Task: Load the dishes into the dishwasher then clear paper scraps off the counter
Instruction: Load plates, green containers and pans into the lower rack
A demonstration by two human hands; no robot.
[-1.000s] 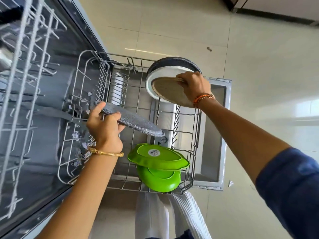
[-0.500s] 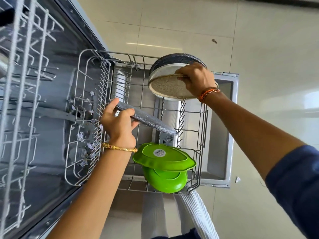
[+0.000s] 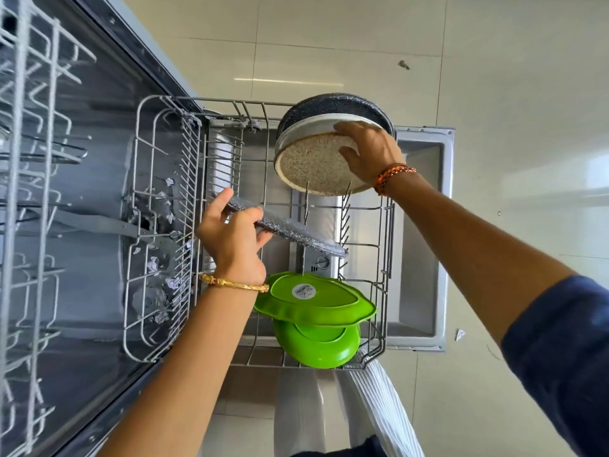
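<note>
The lower rack of the dishwasher is pulled out over the open door, seen from above. The left hand grips a dark speckled plate by its near edge, thumb on top and fingers curled under it. The plate is tilted and hangs over the middle of the rack, its far edge close to the upright tines; I cannot tell whether it touches them. A gold bangle sits on that wrist.

The right hand holds a pale speckled plate at the far right corner of the rack, fingers curled over its upper rim. This plate stands nearly on edge, leaning, with its lower rim down among the tines. Just behind it stands a dark plate, also on edge and close against it. An orange thread band wraps the right wrist, and a blue sleeve covers the upper arm.

At the near right end of the rack a green plate lies tilted over a green bowl; a round white label sits on the plate.

Small paper scraps lie scattered inside the dishwasher tub, under the rack's left part. The upper rack shows blurred at the left edge. Pale floor tiles surround the door, with a few scraps on them.
</note>
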